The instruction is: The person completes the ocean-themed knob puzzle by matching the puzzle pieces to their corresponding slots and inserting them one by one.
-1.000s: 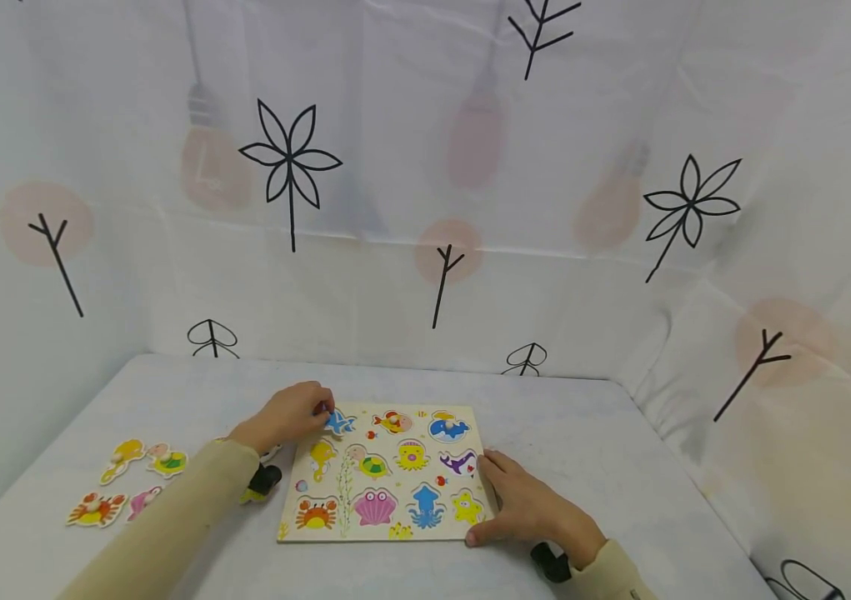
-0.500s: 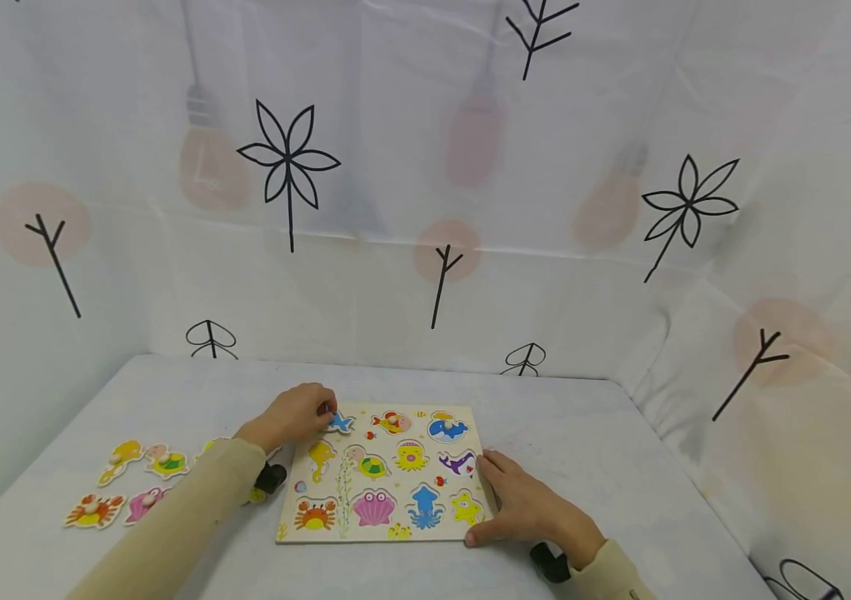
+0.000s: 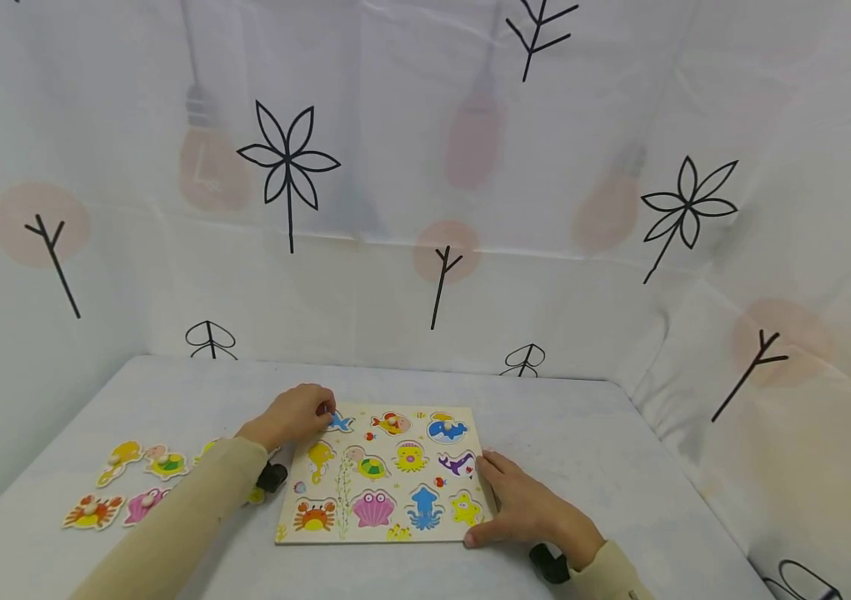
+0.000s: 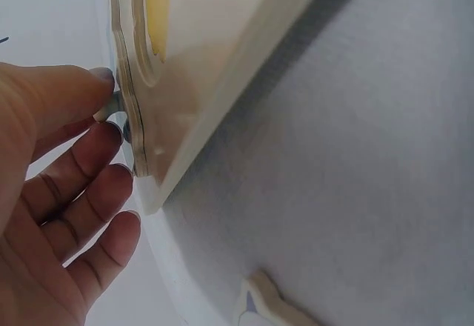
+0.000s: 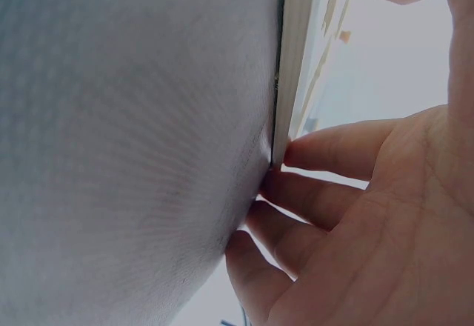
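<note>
At the board's far left corner, my left hand (image 3: 297,414) pinches the small knob (image 4: 111,108) of a blue sea-animal puzzle piece (image 3: 340,422). The piece lies at the top-left place of the wooden peg puzzle board (image 3: 395,485); fingers partly cover it. In the left wrist view its edge (image 4: 132,111) stands above the board's face, thumb and index finger at the knob. My right hand (image 3: 526,506) rests against the board's right side, thumb near the front corner. The right wrist view shows its nearly straight fingers (image 5: 344,148) touching the board's edge and the cloth.
Left of the board lie loose knobbed pieces: a seahorse (image 3: 121,462), a turtle (image 3: 170,465), a crab (image 3: 95,512) and a pink shell (image 3: 143,504). My left sleeve (image 3: 177,525) hides others. A knobbed fish (image 3: 392,423) and whale (image 3: 448,429) sit in the board.
My left hand has shifted very slightly to the right, still at the blue piece, which lies a touch flatter than a second ago. The right hand and the board stay put.
</note>
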A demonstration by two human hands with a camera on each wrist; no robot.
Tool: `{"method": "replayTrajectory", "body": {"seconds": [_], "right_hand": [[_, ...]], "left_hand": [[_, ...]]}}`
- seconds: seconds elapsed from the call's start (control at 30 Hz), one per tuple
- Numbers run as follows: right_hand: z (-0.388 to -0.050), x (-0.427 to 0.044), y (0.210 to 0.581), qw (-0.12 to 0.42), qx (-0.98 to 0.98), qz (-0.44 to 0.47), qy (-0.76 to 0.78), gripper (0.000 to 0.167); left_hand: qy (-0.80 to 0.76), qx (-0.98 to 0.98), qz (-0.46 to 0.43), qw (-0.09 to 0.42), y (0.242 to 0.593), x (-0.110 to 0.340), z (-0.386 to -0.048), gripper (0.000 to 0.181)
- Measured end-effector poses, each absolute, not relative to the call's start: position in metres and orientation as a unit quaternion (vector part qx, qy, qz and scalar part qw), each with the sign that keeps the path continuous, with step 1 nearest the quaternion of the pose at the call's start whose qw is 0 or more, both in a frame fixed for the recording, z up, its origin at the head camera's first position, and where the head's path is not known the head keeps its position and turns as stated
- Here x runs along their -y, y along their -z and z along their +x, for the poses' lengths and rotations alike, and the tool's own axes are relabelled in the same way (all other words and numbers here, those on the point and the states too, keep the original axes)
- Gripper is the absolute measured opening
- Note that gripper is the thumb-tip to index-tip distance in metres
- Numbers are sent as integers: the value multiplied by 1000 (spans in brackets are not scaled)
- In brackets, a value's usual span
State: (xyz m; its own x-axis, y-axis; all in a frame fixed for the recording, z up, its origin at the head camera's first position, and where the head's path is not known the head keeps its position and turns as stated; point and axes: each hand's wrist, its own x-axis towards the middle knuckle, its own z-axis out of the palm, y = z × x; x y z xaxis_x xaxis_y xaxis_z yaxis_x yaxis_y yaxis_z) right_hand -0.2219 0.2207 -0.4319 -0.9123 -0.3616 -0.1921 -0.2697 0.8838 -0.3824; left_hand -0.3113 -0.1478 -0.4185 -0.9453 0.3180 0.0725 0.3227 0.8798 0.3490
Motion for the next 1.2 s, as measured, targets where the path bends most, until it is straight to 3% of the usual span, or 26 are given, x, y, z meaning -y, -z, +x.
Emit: {"method": "replayTrajectory", "body": {"seconds": [0.8, 1.2], "right_hand": [[-225, -220, 435, 134, -962, -159, 177, 122], [-223, -220, 433, 134, -962, -158, 180, 123]], "left_hand": [[175, 972, -156, -2, 426, 146, -316, 6], [216, 965, -145, -13, 416, 152, -303, 27]]}}
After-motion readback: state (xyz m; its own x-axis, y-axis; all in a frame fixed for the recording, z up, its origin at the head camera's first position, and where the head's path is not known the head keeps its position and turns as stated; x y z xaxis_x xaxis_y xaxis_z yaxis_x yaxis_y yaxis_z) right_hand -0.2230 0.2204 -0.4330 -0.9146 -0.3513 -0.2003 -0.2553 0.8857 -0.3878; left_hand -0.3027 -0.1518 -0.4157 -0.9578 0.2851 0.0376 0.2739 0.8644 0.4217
